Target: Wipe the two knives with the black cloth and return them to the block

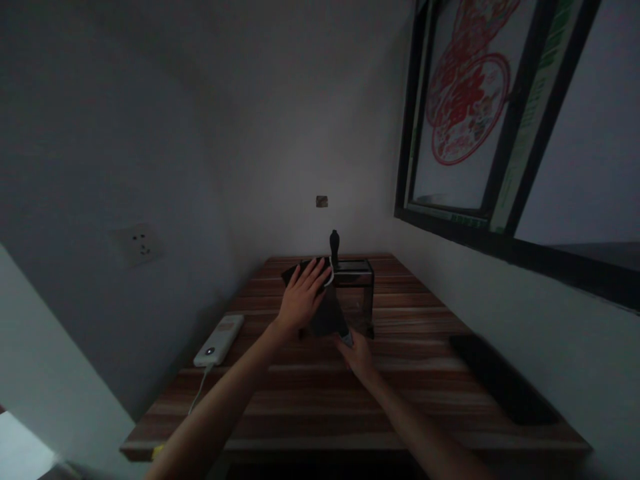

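In the middle of the head view, my right hand (359,355) is closed around the pale handle of a cleaver (327,319), its broad dark blade tilted up and to the left. My left hand (303,297) presses a dark cloth (324,267) with a white edge over the blade's upper part, fingers stretched across it. Just behind stands a knife block (369,293) with a dark frame and see-through front. A black handle (335,243) sticks up out of its top. The dim light hides detail where cloth and blade meet.
The wood-striped table (400,400) meets walls on the left and at the back. A white power bank (220,341) with a cable lies at left, a long black flat object (503,380) at right. A framed window (465,133) and a wall socket (141,244) flank it.
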The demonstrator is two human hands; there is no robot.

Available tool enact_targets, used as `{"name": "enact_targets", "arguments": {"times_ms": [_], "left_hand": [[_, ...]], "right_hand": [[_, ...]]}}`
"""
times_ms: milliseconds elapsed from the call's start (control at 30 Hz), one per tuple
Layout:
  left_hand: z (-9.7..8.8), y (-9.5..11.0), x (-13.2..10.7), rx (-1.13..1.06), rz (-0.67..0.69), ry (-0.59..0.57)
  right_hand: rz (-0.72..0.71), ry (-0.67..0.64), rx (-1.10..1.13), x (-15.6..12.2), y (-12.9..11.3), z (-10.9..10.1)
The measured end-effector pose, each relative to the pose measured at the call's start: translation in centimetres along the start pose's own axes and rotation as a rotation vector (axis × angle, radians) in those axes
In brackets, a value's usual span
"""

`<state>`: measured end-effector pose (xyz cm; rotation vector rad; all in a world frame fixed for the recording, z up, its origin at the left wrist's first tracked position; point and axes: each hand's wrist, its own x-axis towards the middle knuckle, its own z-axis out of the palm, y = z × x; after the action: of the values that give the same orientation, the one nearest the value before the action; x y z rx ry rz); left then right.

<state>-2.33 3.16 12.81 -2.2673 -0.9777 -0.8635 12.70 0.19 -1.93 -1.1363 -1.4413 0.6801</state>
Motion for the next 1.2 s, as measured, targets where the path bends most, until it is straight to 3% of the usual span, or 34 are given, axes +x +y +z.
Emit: {"name": "enact_targets", "arguments": {"times_ms": [433,633,700,800,967,1100,1200], "left_hand": [[-0.6,-1.2,1.1,-0.035,-0.071,0.034],[-0.1,-3.1,1.6,-0.303,-0.176,0.108],[0.3,-4.0,1.4,-0.494,-0.260,0.157],[0.6,-5.4,0.6,-0.767,-0.512,0.280],[0.7,-6.5,-1.6,-0.982,-0.897,0.469],[1.2,-5.7,-3.8,-1.051,-1.026,0.510],[1.7,-4.4,-4.9,-1.092,-1.017,0.503]], "right_hand": [[-0.052,0.009,-0.045,0.4,0.0,-0.1],[-0.024,0.008,-0.060,0.3,-0.3,0.0],[-0.022,0.015,-0.050,0.3,-0.5,0.0],[-0.026,0.020,-0.031,0.2,-0.8,0.0],[-0.028,0.033,-0.013,0.1,-1.1,-0.1],[0.018,0.046,0.030,-0.1,-1.2,0.1],[0.103,0.022,0.096,-0.2,-1.2,0.1]]}}
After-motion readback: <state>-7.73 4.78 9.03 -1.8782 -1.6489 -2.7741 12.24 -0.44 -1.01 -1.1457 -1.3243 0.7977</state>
